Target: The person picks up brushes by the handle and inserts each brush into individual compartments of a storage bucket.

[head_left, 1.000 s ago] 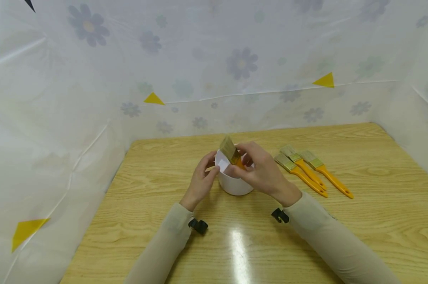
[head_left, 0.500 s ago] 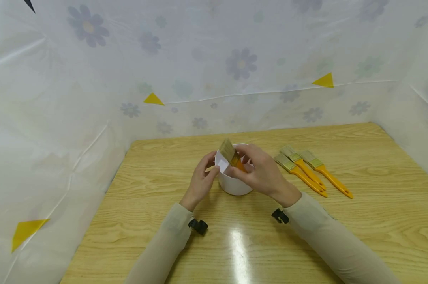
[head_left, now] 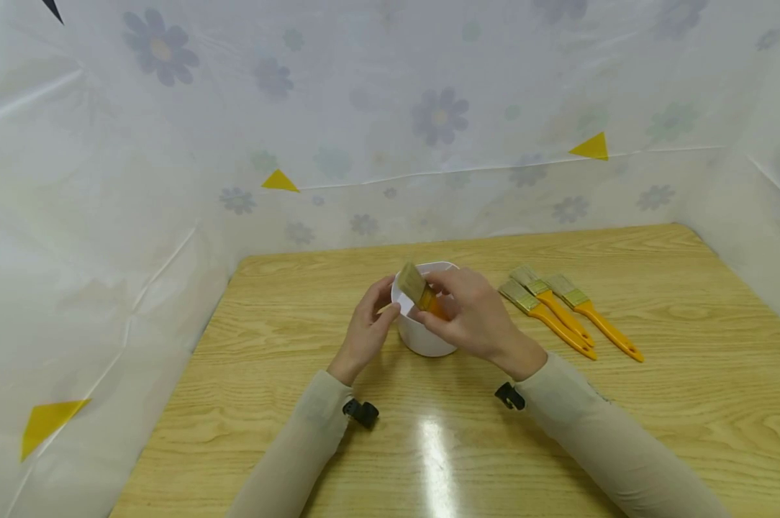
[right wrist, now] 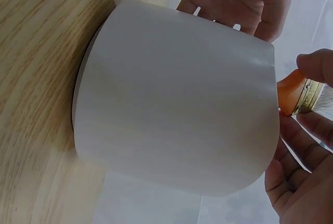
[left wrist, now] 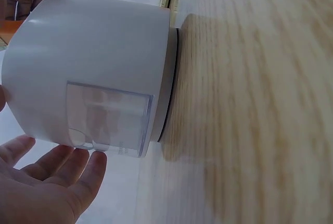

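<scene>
A white round container (head_left: 427,340) stands upright on the table. My left hand (head_left: 366,325) holds its left side, the thumb at the near rim and the fingers round the wall. The left wrist view shows a clear plastic pocket (left wrist: 106,120) on the wall beside those fingers. With my right hand (head_left: 481,314) I pinch a paintbrush (head_left: 413,283) over the container's opening, bristles up and tilted left. Its orange handle (right wrist: 289,91) points down into the container, whose wall hides the lower end.
Three more paintbrushes with yellow-orange handles lie to the right: a near one (head_left: 551,321), a middle one (head_left: 565,316) and a right one (head_left: 600,321). The wooden table (head_left: 286,345) is bounded at the back and sides by a flowered plastic sheet (head_left: 364,129).
My right hand and the paintbrush have sunk slightly lower into the container. The left hand and the container have stayed in place.
</scene>
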Tool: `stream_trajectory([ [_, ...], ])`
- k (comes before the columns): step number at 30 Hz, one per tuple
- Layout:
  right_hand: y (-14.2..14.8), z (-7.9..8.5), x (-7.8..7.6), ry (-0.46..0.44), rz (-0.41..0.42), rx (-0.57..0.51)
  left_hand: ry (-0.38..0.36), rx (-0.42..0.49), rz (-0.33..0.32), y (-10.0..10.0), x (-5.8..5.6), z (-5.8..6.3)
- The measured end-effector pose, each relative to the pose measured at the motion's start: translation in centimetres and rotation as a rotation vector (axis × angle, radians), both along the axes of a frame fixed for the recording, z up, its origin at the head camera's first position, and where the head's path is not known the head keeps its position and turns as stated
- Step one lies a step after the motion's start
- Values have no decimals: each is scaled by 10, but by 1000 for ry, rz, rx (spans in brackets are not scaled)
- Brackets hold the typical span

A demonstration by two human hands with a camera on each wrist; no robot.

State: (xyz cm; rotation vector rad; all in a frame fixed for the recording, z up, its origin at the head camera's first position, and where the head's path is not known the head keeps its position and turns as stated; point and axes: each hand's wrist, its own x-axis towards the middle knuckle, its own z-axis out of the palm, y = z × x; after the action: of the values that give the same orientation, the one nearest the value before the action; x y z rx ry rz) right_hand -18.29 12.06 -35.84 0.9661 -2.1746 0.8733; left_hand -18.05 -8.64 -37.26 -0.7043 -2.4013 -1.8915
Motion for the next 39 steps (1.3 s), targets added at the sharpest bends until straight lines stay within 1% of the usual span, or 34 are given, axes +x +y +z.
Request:
stream_trajectory([
  [7, 0, -1, 3, -15, -26, 35, 2, -5, -13, -1, 0, 0],
  [18, 0, -3, 3, -25, -44, 54, 22, 1, -31, -1, -1, -1],
  [23, 0, -4, 3, -29, -45, 58, 33, 37, -89, -2, -2, -2],
  [27, 0, -4, 3, -33, -48, 56, 16, 52, -126, -4, -2, -2],
  [39, -2, -3, 4, -15, -58, 77, 0, 31, -127, -5, -3, -3],
])
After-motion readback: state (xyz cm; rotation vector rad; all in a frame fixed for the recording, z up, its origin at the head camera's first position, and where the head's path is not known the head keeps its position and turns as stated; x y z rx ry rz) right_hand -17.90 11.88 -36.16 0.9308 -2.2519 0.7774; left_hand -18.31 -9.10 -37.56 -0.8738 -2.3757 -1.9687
